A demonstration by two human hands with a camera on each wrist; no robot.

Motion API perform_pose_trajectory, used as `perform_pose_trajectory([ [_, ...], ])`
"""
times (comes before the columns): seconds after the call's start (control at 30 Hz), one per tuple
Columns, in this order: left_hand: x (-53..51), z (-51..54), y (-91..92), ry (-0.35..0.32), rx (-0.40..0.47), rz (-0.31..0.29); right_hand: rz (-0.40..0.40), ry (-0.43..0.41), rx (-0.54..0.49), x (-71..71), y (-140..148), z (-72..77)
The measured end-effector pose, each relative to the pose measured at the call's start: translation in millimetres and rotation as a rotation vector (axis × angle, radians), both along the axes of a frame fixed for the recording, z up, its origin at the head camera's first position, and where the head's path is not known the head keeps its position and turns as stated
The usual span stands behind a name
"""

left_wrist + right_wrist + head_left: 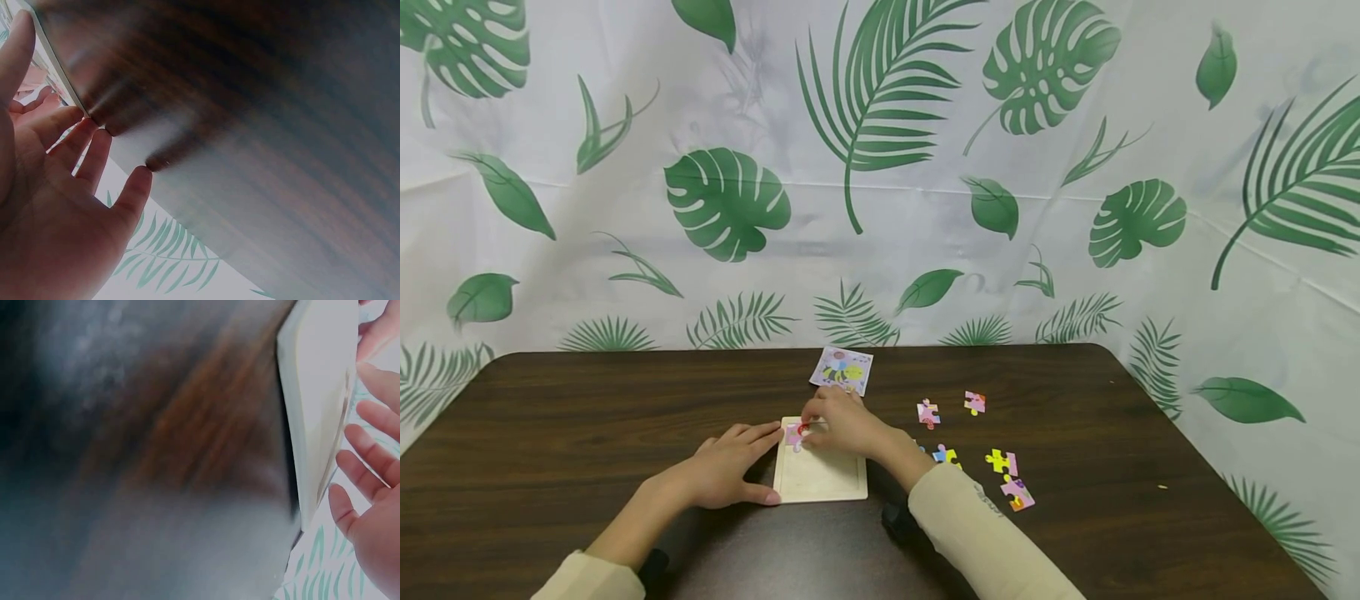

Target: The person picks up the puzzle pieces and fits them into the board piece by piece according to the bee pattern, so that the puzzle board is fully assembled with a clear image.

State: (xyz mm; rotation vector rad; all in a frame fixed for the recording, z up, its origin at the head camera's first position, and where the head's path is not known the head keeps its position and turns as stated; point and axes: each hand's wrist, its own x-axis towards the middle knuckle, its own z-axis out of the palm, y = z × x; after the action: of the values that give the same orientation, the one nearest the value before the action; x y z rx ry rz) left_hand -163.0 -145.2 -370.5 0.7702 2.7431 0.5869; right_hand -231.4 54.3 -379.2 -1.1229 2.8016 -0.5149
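A shallow pale wooden puzzle tray (822,482) lies on the dark table. My left hand (728,467) rests against its left side, fingers extended and spread, thumb at the near left corner. In the left wrist view the fingertips meet the table beside the tray's edge. A pink jigsaw piece (792,437) lies in the tray's far left corner. Just right of it, my right hand (850,427) pinches a jigsaw piece with red on it (803,430) between thumb and index finger. Most of that piece is hidden by the fingers.
Behind the tray lies a picture card (859,367) with a bee. Several loose jigsaw pieces lie to the right, including a pink one (928,412), a yellow one (1000,461) and one (1017,494) nearer the front. A leaf-patterned cloth (910,233) hangs behind the table.
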Motion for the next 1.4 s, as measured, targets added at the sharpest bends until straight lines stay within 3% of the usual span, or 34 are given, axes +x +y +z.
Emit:
perform_pose_trajectory([
  [0.27,0.3,0.4,0.3,-0.019,0.0,0.005,0.073,-0.048,-0.082,-4.4,10,8.9],
  [0.43,-0.1,0.5,0.5,-0.024,-0.002,0.008,0.039,-0.114,-0.111,-7.4,27,18.3],
  [1.0,-0.4,-3.2,0.0,-0.019,-0.007,0.012,-0.1,-0.13,-0.085,-25.7,139,29.8],
  [1.4,-1.3,-4.4,-0.7,-0.006,-0.007,0.002,-0.182,-0.166,-0.05,-27.7,164,19.5],
])
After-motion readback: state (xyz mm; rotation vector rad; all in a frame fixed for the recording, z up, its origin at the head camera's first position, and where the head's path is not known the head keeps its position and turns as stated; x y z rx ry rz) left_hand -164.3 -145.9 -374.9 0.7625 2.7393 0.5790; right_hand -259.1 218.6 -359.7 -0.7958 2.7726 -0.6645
